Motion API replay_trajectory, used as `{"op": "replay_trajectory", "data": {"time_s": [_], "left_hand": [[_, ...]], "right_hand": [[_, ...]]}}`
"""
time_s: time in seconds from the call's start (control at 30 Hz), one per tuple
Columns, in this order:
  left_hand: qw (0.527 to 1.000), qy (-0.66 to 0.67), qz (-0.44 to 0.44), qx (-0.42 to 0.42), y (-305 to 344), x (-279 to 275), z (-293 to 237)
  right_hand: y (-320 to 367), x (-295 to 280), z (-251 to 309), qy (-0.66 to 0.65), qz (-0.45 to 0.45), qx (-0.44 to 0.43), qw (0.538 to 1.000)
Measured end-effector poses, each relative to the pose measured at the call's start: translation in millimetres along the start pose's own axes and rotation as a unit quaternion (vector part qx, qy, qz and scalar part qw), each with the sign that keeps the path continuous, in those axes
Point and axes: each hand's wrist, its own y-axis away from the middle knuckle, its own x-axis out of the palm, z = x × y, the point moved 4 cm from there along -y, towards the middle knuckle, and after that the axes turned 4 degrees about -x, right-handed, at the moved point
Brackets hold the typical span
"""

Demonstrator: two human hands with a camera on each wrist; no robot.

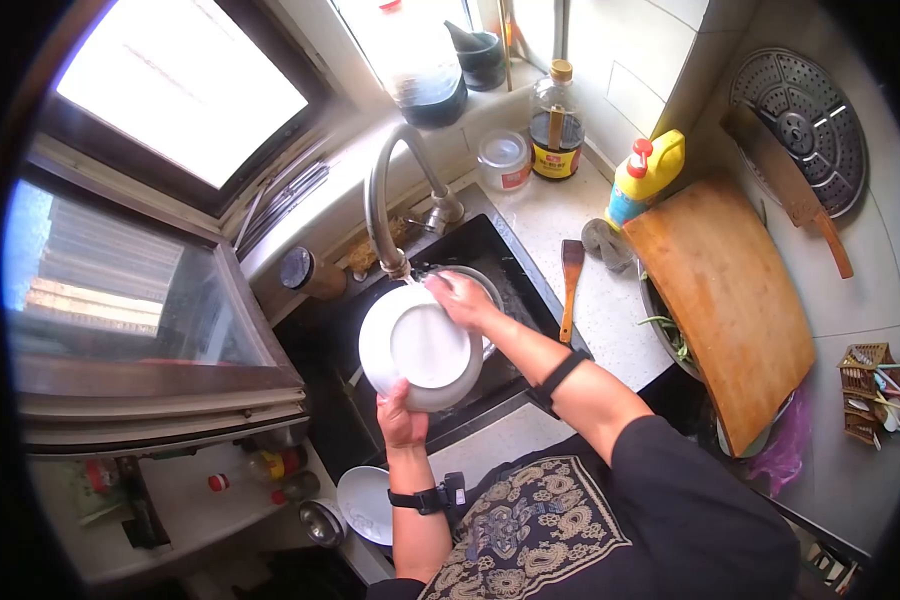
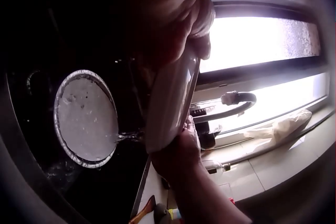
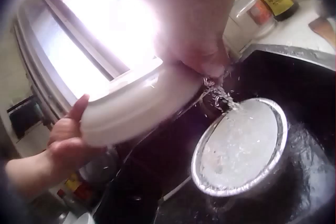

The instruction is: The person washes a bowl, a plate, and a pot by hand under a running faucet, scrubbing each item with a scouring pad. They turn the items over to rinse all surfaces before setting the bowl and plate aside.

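Observation:
A deep white plate (image 1: 430, 345) is held tilted over the black sink (image 1: 320, 345), its underside facing the head camera. My left hand (image 1: 402, 422) grips its near edge, thumb on the underside. At the far right edge, my right hand (image 1: 462, 300) holds the rim, close to the faucet (image 1: 378, 200). Water runs at that edge and splashes into a round metal basin (image 3: 284, 134) of cloudy water below. The plate partly hides this basin in the head view.
A wooden spatula (image 1: 570, 285) lies on the counter right of the sink. Beyond it, a large cutting board (image 1: 730, 300) covers a pot. A white bowl (image 1: 365, 505) sits beside my left forearm. The open window (image 1: 150, 290) reaches in at left.

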Motion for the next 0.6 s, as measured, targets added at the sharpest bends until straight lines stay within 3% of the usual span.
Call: {"op": "replay_trajectory", "data": {"time_s": [0.07,0.13,0.2,0.23,0.33,0.37,0.43,0.47,0.57,0.6], "left_hand": [[0.993,0.112,-0.018,0.007,-1.4,1.4,-0.6],[0.984,0.174,-0.038,0.004,-8.9,-14.5,4.8],[0.973,0.221,-0.067,0.005,-15.9,-12.2,6.7],[0.970,0.236,-0.054,-0.004,-21.5,-24.1,11.5],[0.947,0.297,0.095,-0.074,-20.8,-32.4,18.2],[0.958,0.274,0.048,-0.065,-18.9,-34.4,18.2],[0.946,0.306,0.061,-0.084,-16.6,-30.1,14.4],[0.939,0.324,0.067,-0.090,-14.2,-24.2,10.6],[0.981,0.193,-0.021,-0.028,-1.0,-7.4,1.3],[0.980,0.191,-0.013,-0.044,1.9,-9.8,4.9]], "right_hand": [[25.8,3.8,-2.2,-0.017,-0.102,-0.066,0.992],[62.5,16.9,15.3,0.045,-0.171,-0.142,0.974],[94.1,29.4,45.6,0.205,-0.136,-0.264,0.933],[107.7,38.1,56.8,0.214,-0.099,-0.306,0.922],[133.4,68.0,71.3,0.200,0.002,-0.407,0.891],[133.1,65.6,71.9,0.206,-0.001,-0.416,0.886],[128.2,56.7,73.3,0.218,-0.003,-0.434,0.874],[121.6,48.8,70.6,0.219,-0.026,-0.409,0.885],[74.7,22.3,48.6,0.213,-0.101,-0.321,0.917],[51.5,12.2,38.8,0.204,-0.133,-0.279,0.929]]}}
